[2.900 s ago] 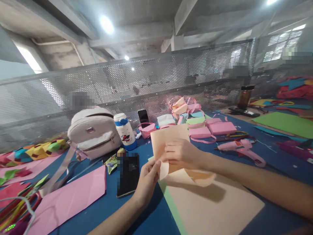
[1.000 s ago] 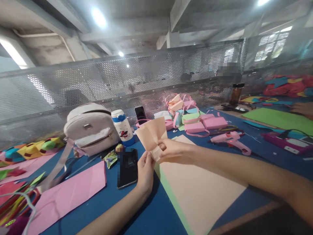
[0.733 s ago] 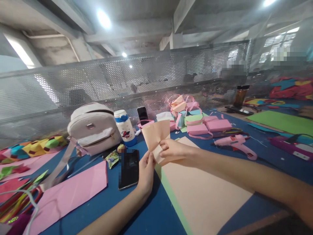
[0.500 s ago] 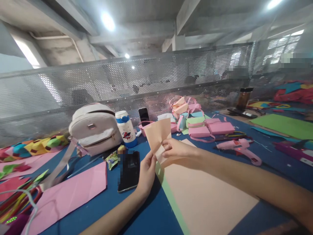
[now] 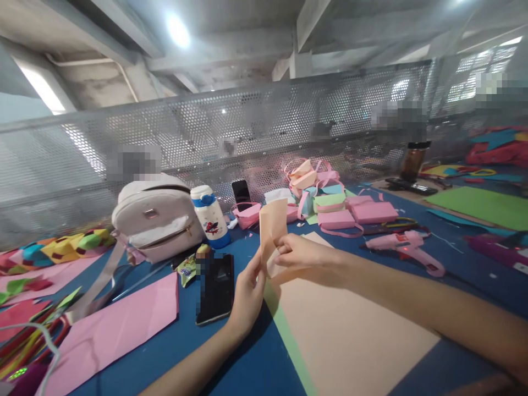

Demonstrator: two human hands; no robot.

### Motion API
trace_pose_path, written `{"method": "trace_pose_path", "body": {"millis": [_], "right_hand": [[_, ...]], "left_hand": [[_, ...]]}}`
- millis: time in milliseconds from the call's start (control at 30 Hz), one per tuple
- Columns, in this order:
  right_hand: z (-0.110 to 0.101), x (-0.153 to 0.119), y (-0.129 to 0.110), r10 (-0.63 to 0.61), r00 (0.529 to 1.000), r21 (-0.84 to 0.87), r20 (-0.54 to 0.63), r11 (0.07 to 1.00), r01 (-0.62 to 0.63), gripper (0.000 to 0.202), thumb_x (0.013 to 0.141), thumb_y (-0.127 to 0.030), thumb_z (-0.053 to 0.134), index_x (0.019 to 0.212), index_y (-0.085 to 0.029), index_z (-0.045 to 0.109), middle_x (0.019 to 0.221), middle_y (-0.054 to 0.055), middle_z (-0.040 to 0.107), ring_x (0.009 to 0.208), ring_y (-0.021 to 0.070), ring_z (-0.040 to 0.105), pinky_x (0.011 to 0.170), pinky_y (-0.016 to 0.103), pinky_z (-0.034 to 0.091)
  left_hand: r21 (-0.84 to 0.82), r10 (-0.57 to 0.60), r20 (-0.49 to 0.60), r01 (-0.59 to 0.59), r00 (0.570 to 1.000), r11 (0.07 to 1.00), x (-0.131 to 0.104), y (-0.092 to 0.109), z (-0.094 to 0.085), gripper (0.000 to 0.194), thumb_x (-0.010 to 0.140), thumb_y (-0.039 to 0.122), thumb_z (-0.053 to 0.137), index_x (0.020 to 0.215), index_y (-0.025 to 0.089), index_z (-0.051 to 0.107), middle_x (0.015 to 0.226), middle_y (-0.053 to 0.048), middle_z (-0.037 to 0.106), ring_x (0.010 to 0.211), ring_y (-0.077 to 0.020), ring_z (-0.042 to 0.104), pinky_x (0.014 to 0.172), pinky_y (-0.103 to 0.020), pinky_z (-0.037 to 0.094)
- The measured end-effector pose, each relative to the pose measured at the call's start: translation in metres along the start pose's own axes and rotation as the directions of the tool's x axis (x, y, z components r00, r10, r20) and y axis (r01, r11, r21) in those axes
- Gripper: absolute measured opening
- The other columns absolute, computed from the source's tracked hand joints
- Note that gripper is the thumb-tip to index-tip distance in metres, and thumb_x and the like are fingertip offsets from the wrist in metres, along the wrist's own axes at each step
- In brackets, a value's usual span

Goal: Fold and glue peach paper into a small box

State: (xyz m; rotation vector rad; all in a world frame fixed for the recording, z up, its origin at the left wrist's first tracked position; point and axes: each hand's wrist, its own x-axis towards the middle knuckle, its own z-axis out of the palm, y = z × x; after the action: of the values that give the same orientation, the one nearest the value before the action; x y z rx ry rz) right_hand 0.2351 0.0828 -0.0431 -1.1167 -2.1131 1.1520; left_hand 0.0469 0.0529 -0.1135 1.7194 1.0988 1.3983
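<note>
Blue table (image 5: 247, 374): hot-glue gun (image 5: 402, 242) right of folded peach paper (image 5: 274, 220)
Paper: likely light, easily creased; hold by edges
Left hand (image 5: 247, 297), right hand (image 5: 305, 253): both pinching it

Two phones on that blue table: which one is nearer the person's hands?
The flat phone, just beside the left hand that holds peach paper. The propped-up phone stands farther back, behind a pink paper basket.

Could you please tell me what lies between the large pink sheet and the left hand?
In the head view, a black phone lies flat between the pink sheet and the left hand.
</note>
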Motion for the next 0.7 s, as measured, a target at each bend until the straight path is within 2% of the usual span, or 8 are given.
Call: {"method": "trace_pose_path", "body": {"millis": [200,300,433,600,700], "right_hand": [[0.001,-0.002,-0.004,0.019,1.0,-0.01,-0.003,1.0,-0.019,0.027,0.072,-0.009,0.052,0.065,-0.022,0.03,0.057,-0.01,0.027,0.051,0.0067,0.024,0.049,0.025,0.016],[0.002,-0.004,-0.005,-0.002,0.999,0.001,0.032,1.0,0.002,0.027,0.074,-0.01,0.052,0.066,-0.022,0.03,0.058,-0.01,0.029,0.051,0.0068,0.025,0.049,0.025,0.017],[0.003,-0.006,-0.007,-0.033,0.997,0.016,0.075,0.999,0.032,0.028,0.079,-0.017,0.056,0.069,-0.022,0.031,0.061,-0.01,0.03,0.052,0.0073,0.028,0.048,0.024,0.021],[0.002,-0.006,-0.008,-0.037,0.995,0.018,0.098,0.999,0.035,0.024,0.08,-0.018,0.059,0.07,-0.021,0.038,0.06,-0.009,0.033,0.052,0.0076,0.03,0.048,0.023,0.021],[0.001,-0.004,-0.006,-0.04,0.994,0.029,0.103,0.999,0.037,0.015,0.08,-0.018,0.061,0.075,-0.019,0.047,0.063,-0.008,0.042,0.053,0.0079,0.036,0.048,0.022,0.025]], "left_hand": [[0.038,0.042,0.011,-0.042,0.999,0.998,0.001,0.01,0.0,0.04,0.089,0.036,0.056,0.12,0.016,0.07,0.114,-0.008,0.077,0.114,-0.0286,0.069,0.099,-0.038,0.052],[0.03,0.039,0.034,-0.04,0.999,0.999,0.002,0.014,0.0,0.04,0.092,0.042,0.054,0.118,0.016,0.069,0.115,-0.01,0.076,0.111,-0.0286,0.069,0.095,-0.037,0.053],[0.034,0.071,0.06,-0.073,0.996,0.997,0.002,0.018,0.0,0.043,0.094,0.041,0.053,0.128,0.018,0.063,0.129,-0.01,0.07,0.122,-0.0285,0.063,0.103,-0.038,0.049],[0.046,0.068,0.097,-0.073,0.993,0.996,0.0,0.02,-0.002,0.041,0.094,0.036,0.05,0.126,0.016,0.065,0.121,-0.009,0.073,0.116,-0.0286,0.067,0.102,-0.041,0.05],[0.034,0.051,0.113,-0.055,0.992,0.998,0.0,0.02,-0.003,0.042,0.094,0.038,0.049,0.126,0.015,0.065,0.123,-0.01,0.073,0.119,-0.0307,0.065,0.105,-0.044,0.049]]}}
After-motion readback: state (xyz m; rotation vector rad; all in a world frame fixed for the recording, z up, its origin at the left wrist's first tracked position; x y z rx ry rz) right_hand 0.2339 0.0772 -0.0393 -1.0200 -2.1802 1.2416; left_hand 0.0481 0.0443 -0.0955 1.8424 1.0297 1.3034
